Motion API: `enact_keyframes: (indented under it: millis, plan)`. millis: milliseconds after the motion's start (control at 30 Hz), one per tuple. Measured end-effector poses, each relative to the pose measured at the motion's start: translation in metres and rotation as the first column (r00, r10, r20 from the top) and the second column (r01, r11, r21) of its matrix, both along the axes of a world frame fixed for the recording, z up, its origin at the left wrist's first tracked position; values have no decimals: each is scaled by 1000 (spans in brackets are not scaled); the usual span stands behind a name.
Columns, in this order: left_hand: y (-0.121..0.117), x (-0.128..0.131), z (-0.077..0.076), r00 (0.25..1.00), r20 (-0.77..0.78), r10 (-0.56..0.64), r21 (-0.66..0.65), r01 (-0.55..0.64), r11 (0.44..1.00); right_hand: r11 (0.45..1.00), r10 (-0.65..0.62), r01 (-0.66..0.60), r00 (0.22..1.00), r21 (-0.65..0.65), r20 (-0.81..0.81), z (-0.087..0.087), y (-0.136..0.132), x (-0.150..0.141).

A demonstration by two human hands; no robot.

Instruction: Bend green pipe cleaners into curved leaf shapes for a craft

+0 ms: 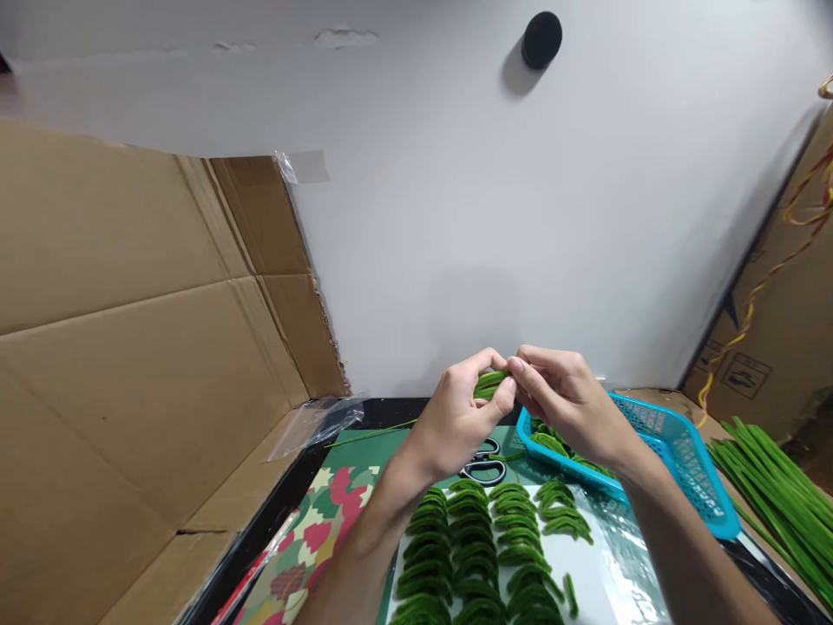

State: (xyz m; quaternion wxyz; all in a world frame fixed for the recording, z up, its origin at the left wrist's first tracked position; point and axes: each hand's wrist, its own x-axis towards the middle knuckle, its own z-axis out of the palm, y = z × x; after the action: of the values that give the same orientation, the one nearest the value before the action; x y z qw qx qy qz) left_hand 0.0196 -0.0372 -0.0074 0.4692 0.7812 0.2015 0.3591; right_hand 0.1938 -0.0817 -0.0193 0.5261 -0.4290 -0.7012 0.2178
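Observation:
Both my hands are raised above the table and meet at a small green fuzzy pipe-cleaner piece (488,383). My left hand (459,417) pinches it from the left with thumb and fingers closed. My right hand (563,399) grips its other end, fingers curled. A thin green stem trails off to the left from the piece. Below the hands, several bent green leaf-shaped pieces (482,547) lie in rows on a white sheet (592,577).
A blue plastic basket (683,451) with green pieces stands at the right. Black scissors (482,467) lie under my hands. Straight green pipe cleaners (777,486) are piled far right. Cardboard (130,347) stands at the left, a white wall behind. A colourful patterned sheet (312,529) covers the table.

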Motion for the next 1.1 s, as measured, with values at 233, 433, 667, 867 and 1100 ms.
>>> enact_keyframes:
  millis: [233,433,667,867,1100]
  plan:
    - [-4,0,3,999,-31,21,36,-20,999,981,-129,129,992,145,-3,0,2,0]
    - [-6,0,1,965,-191,179,287,-119,951,980,-138,151,985,127,-103,2,2,1]
    - [0,-1,-4,918,-247,310,602,-105,791,997,-71,74,982,12,-174,5,-4,4]
    - [0,3,-5,934,-228,275,514,-124,849,996,-68,72,996,61,-64,10,-7,8]
    - [-5,5,2,981,-182,73,248,-26,968,967,-204,172,965,188,165,7,-3,17]
